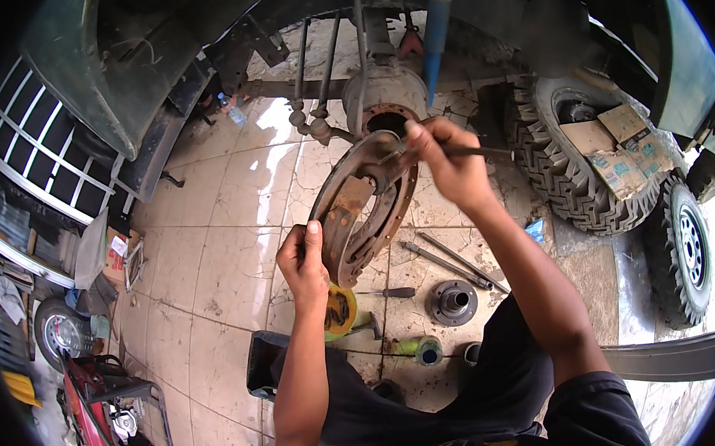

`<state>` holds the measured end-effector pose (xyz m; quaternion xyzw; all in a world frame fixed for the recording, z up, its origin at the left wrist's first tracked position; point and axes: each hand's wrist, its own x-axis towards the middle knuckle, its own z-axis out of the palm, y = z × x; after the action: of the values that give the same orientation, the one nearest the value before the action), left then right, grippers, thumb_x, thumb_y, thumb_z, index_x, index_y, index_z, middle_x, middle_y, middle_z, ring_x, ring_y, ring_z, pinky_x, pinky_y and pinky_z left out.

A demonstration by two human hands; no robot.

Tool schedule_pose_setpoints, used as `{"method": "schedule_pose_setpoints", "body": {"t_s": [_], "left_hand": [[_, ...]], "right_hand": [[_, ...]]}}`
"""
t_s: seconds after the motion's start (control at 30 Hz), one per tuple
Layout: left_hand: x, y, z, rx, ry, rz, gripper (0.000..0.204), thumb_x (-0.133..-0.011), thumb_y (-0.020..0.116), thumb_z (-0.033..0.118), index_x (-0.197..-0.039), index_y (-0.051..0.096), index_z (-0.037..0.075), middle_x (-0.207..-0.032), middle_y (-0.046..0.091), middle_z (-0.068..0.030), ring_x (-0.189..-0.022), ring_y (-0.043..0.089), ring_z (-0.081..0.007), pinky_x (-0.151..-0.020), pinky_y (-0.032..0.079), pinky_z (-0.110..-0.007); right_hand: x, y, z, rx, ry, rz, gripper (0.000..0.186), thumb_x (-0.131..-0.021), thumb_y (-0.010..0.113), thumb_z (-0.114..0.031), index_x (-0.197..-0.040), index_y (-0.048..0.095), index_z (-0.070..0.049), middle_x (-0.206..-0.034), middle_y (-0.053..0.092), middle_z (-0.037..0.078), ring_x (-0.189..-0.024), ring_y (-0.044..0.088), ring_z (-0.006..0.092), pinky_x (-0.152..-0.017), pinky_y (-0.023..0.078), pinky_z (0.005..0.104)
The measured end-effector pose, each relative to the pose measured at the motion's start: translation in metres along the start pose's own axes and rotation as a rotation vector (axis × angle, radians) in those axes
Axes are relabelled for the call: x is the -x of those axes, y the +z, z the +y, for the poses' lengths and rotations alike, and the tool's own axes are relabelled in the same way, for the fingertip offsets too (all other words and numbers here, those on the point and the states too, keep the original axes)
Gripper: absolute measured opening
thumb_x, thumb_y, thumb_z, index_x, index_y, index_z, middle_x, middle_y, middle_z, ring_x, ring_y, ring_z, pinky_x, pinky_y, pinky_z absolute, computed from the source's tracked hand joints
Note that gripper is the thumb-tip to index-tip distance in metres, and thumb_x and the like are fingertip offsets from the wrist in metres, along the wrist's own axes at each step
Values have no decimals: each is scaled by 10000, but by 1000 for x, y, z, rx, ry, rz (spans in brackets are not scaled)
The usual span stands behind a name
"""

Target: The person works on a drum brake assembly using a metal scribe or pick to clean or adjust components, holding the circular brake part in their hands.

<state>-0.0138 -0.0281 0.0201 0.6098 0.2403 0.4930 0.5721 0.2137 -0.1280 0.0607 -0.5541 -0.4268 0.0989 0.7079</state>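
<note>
My left hand (305,262) is closed on the lower left rim of a rusty, round brake backing plate (335,190), its thumb on the face. The plate stands tilted, with a central hole and a brown metal piece on its face. My right hand (453,159) is closed around a dark, slim-handled tool (485,152) whose shaft sticks out to the right. The tool's working end is by the plate's upper part, and its kind cannot be made out. Just behind the plate is the open axle end (390,117) with a ring of bolt holes.
Nearby on the tiles lie a yellow bowl (349,326), a screwdriver (394,292), a hammer (367,326), a flanged hub (452,302) and long metal rods (447,265). A big tire (545,153) with cardboard lies at right. A blue shock absorber (436,42) hangs ahead.
</note>
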Motion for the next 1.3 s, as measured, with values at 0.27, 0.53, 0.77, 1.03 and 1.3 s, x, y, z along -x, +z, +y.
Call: {"method": "schedule_pose_setpoints", "body": {"t_s": [0.27, 0.53, 0.77, 1.03, 1.3], "left_hand": [[-3, -7, -4, 17, -2, 25, 337, -970, 625, 228, -717, 520, 33, -710, 440, 62, -690, 342, -50, -622, 282, -226], [-12, -19, -12, 58, 8, -13, 314, -965, 625, 248, -774, 603, 1, -761, 538, 32, -735, 428, -73, -706, 361, -226], [-17, -30, -19, 190, -59, 92, 325, -937, 676, 247, -717, 613, 16, -744, 577, 28, -707, 464, -67, -689, 385, -236], [-32, -18, -26, 357, -223, 94, 358, -924, 689, 308, -992, 693, -44, -1000, 702, -101, -875, 654, -165, -828, 512, -305], [-62, -30, -50, 527, -522, 86, 454, -999, 481, 424, -1234, 617, 60, -1148, 673, -82, -1023, 647, -248, -915, 516, -390]], "right_hand": [[10, 27, -20, 401, -361, 97, 278, -902, 713, -223, -826, 677, 42, -866, 645, 153, -704, 643, 265, -604, 500, 347], [-17, -32, 47, 555, -175, 305, 341, -967, 629, -271, -841, 689, 40, -781, 664, 136, -737, 656, 196, -690, 504, 322], [6, -16, 79, 363, 524, 12, 540, -1039, 412, -438, -1174, 644, 31, -1094, 695, 178, -1089, 621, 247, -980, 436, 363], [22, -9, 143, -503, 727, 69, 490, -1043, 341, -315, -1423, 455, -29, -1378, 544, 125, -1230, 529, 227, -1059, 394, 339], [20, -29, 92, -458, 736, -103, 650, -972, 545, -505, -1225, 552, 94, -1192, 613, 195, -1039, 597, 195, -878, 495, 309]]}}
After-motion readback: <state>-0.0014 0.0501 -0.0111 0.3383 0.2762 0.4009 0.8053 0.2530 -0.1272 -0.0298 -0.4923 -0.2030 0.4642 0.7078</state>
